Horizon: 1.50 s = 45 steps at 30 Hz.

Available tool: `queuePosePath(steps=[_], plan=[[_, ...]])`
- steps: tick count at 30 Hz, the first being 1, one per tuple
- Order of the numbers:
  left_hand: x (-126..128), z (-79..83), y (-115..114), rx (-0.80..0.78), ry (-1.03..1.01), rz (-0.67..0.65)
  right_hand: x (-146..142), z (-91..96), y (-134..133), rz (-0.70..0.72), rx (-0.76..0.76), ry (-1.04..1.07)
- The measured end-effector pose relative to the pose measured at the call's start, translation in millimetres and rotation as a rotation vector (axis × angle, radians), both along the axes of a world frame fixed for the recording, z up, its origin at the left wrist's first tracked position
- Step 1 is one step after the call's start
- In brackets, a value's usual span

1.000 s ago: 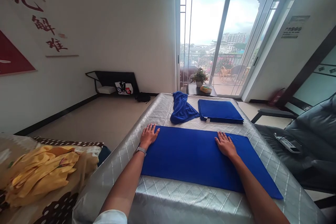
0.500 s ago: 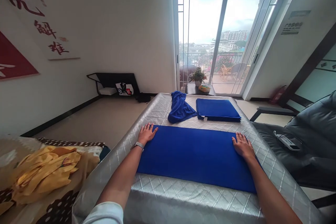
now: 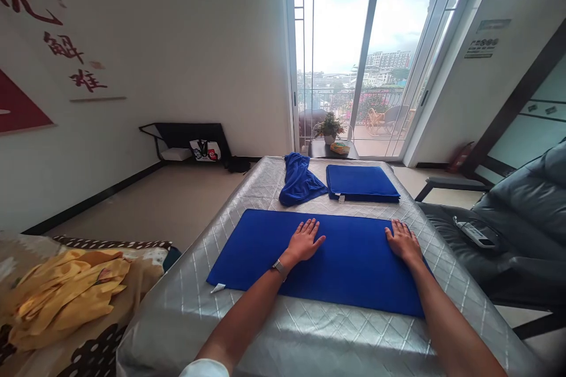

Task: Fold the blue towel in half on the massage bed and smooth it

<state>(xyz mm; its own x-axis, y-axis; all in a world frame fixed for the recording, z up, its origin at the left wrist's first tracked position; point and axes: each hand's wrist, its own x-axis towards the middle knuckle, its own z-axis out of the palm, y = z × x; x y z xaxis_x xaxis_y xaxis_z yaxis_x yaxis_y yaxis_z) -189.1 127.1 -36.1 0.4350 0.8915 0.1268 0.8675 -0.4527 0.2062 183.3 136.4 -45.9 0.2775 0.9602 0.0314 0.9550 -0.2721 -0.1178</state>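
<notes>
A blue towel (image 3: pixel 349 271) lies spread flat across the silver quilted cover (image 3: pixel 327 324) in front of me. My left hand (image 3: pixel 305 240) rests palm down near the towel's middle, fingers stretched out. Close to the towel's right end, my right hand (image 3: pixel 403 240) lies flat with its fingers apart. A small white tag (image 3: pixel 218 288) pokes out at the near left corner. Beyond the towel are a crumpled blue towel (image 3: pixel 300 181) and, to its right, a neat stack of folded blue towels (image 3: pixel 362 181).
Yellow cloth (image 3: pixel 73 294) lies heaped on patterned bedding at the left. A dark armchair (image 3: pixel 517 212) holding a power strip (image 3: pixel 474 233) stands close on the right. Behind the covered surface, a small table (image 3: pixel 321 148) bears a potted plant (image 3: pixel 330 127), before glass doors.
My left hand has slid right from the towel's left edge to its middle, uncovering the left end and tag. My right hand stays near the right edge. The view has shifted slightly.
</notes>
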Motion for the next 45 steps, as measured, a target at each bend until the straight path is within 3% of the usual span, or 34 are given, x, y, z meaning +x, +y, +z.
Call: queuePosePath(steps=[5,13,16,19,22,26,31,34,36,39,45], plan=[[-37.6,-1.1,-6.4,-0.034,0.03,0.095,0.9,-0.2,-0.1,0.001,0.001,-0.01],[-188.0,-8.2,-18.8,-0.067,0.129,0.445,-1.7,-1.0,-0.6,-0.001,0.008,-0.047],[-219.7,-14.4,-25.7,-0.044,0.124,0.487,-4.9,4.6,-1.2,-0.002,-0.007,-0.103],[-223.2,-16.2,-29.3,-0.007,0.108,0.493,-11.7,15.2,-2.9,-0.018,0.012,-0.216],[-217.9,-15.8,-29.6,0.018,0.099,0.492,-32.9,27.5,-10.4,-0.009,0.123,-0.311],[-217.0,-17.9,-28.4,0.045,0.089,0.489,-101.4,36.2,-34.6,0.143,0.217,-0.275],[-219.8,-21.6,-28.0,0.075,0.093,0.49,-204.2,27.0,-66.9,0.462,0.062,-0.048],[-220.0,-21.7,-28.5,0.077,0.095,0.484,-229.0,20.9,-75.1,0.494,-0.021,0.013],[-220.1,-21.5,-28.8,0.072,0.096,0.479,-226.0,19.1,-76.8,0.477,-0.058,0.028],[-221.1,-22.4,-28.6,0.078,0.094,0.482,-199.3,16.9,-78.2,0.435,-0.087,0.028],[-222.4,-25.7,-27.6,0.093,0.085,0.471,-90.9,1.7,-90.2,0.255,-0.075,-0.097]])
